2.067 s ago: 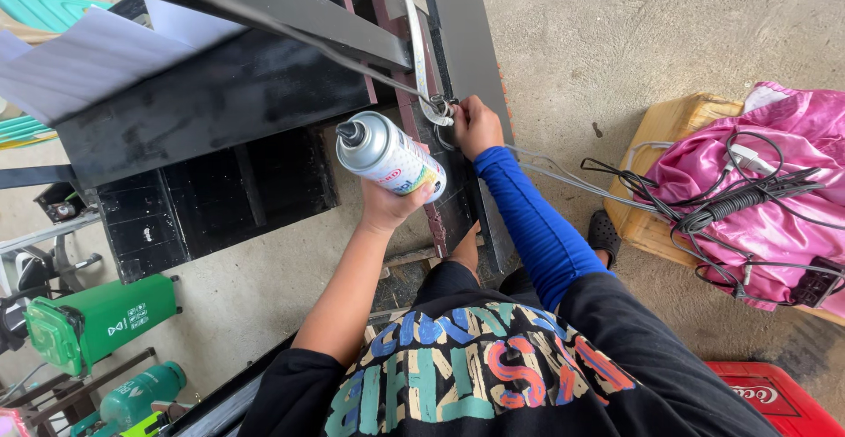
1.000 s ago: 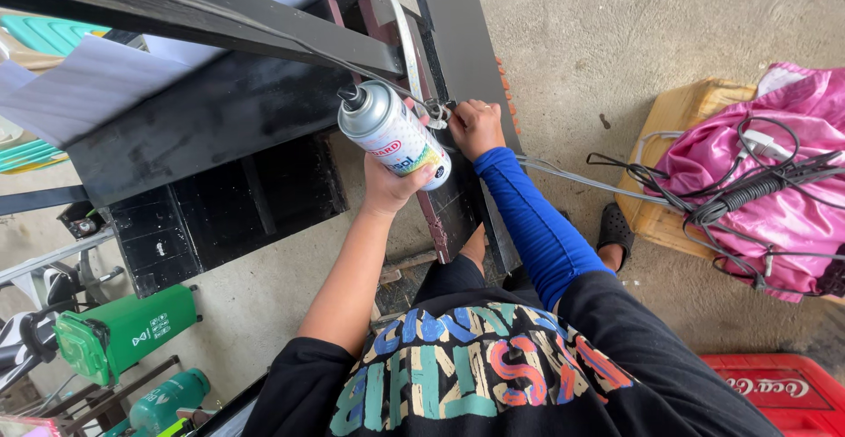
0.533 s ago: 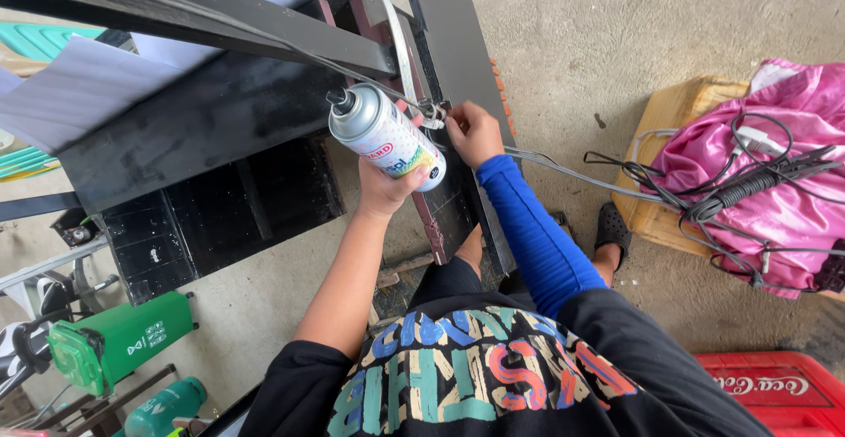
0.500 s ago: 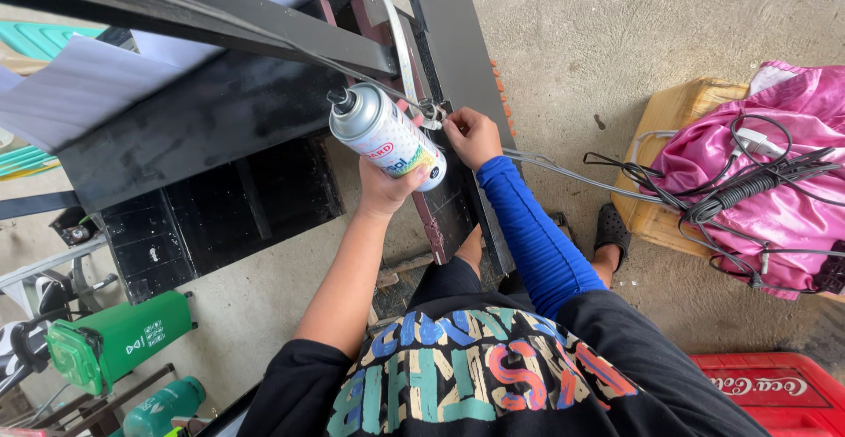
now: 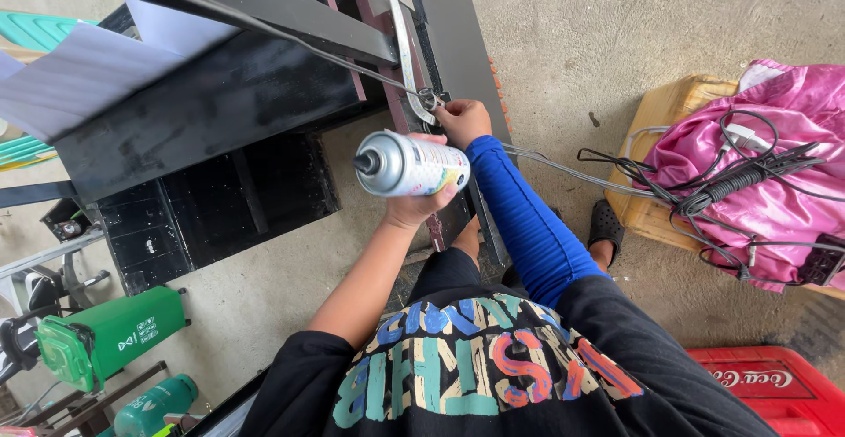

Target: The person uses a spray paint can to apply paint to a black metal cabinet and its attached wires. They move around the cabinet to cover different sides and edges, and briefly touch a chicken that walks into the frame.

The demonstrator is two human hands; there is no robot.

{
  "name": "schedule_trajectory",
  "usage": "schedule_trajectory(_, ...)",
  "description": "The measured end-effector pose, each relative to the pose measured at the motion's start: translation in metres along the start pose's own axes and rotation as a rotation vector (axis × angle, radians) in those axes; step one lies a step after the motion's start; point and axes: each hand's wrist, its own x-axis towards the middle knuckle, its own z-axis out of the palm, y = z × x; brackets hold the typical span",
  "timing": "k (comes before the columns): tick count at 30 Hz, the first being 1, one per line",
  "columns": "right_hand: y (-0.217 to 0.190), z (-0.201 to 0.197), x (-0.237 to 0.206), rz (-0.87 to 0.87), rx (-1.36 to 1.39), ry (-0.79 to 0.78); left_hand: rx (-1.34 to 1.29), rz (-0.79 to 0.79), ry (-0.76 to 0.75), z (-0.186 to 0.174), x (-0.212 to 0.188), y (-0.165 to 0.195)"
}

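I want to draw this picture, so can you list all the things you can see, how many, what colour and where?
Silver spray can with white label: one, centre, in left hand.
Black metal frame: one, upper left.
Curved grey metal bar: one, top centre.
Pink shiny cloth: one, right, on wooden box.
Yellow wooden box: one, right.
Black cables: a tangle, over the cloth.
Green plastic canister: one, lower left.
Red plastic crate: one, bottom right.
Left hand: holds can.
Right hand: blue sleeve, at the bar's lower end.
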Motion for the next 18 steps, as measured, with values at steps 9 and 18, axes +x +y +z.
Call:
schedule_trajectory(9,0.007,-0.012,0.005,-0.182,0.19,-0.202,0.528,0.086,-0.068,0.006,-0.007,0.004)
schedule_trajectory(18,-0.016,-0.039,0.043,-0.153,-0.075,-0.609,0.715,0.154,-0.101,0.003,-0.003,0.006)
